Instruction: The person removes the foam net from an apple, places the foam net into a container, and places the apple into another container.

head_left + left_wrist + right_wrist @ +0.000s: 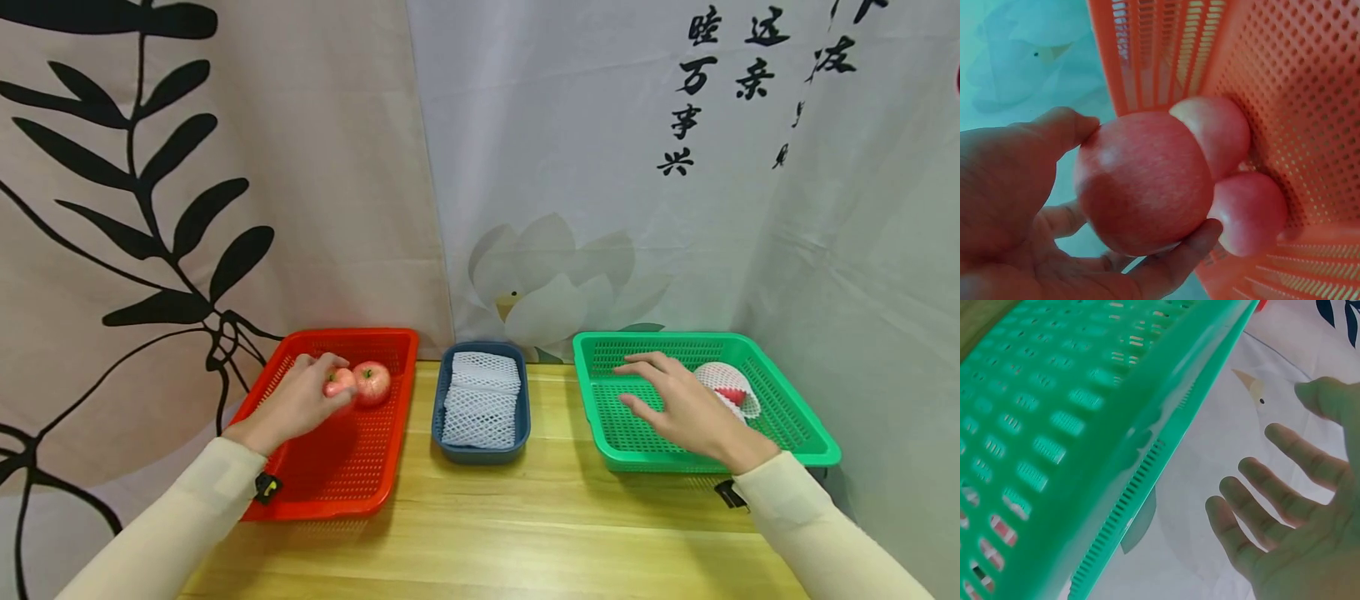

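Note:
My left hand (pixel 298 400) is over the red basket (pixel 360 507) and grips a red apple (pixel 1144 181), thumb on one side and fingers curled round the other. Behind the held apple, the left wrist view shows two more apples, one (pixel 1225 134) against the slotted basket wall and another (pixel 1252 212) beside it. Over the green basket (pixel 705 340) my right hand (pixel 686 408) hovers palm down, fingers spread and nothing in its grasp. Fruit in white foam net (pixel 723 377) lies in that basket, red showing through, partly hidden by the right hand.
Between the two baskets stands a small dark blue basket (pixel 482 456) holding a stack of white foam net sleeves (pixel 482 400). All three rest on a wooden table (pixel 525 525). A printed cloth curtain (pixel 570 150) hangs behind them, and pale fabric encloses the right side.

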Demonstrator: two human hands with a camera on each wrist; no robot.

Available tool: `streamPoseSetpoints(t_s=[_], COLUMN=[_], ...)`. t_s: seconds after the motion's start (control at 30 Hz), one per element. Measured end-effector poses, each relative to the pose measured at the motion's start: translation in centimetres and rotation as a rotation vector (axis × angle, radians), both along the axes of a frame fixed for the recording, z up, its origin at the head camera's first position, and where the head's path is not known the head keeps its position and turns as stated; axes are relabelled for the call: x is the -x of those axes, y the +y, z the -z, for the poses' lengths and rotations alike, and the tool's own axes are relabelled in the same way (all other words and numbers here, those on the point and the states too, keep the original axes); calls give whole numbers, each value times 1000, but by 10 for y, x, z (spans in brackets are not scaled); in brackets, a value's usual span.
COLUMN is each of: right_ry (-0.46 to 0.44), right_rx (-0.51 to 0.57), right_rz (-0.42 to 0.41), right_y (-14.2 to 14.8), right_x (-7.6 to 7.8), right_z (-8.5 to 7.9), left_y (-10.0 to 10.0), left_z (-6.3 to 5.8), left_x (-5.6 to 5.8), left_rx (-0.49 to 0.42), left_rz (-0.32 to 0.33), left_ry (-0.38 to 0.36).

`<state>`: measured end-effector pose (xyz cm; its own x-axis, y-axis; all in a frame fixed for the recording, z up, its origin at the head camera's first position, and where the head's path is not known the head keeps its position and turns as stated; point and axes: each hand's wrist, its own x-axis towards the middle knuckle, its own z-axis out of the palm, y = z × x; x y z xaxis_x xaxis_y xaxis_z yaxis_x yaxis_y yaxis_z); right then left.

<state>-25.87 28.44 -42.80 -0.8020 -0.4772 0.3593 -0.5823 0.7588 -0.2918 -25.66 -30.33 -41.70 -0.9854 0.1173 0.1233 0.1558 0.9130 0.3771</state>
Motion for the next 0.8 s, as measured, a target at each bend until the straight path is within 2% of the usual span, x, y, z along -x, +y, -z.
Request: streamPoseSetpoints(t_s=[0.4,0.8], right_ry=[-16,-29], right_rx=[-5,-12], right_rz=[12,41], right_y=[15,28], right_x=[6,11], right_z=[2,3], left_y=[-30,-46], left_z=[10,13], left_x=[14,21], left_rx=[89,183], left_rz=[-5,80], left_ry=[-161,-258])
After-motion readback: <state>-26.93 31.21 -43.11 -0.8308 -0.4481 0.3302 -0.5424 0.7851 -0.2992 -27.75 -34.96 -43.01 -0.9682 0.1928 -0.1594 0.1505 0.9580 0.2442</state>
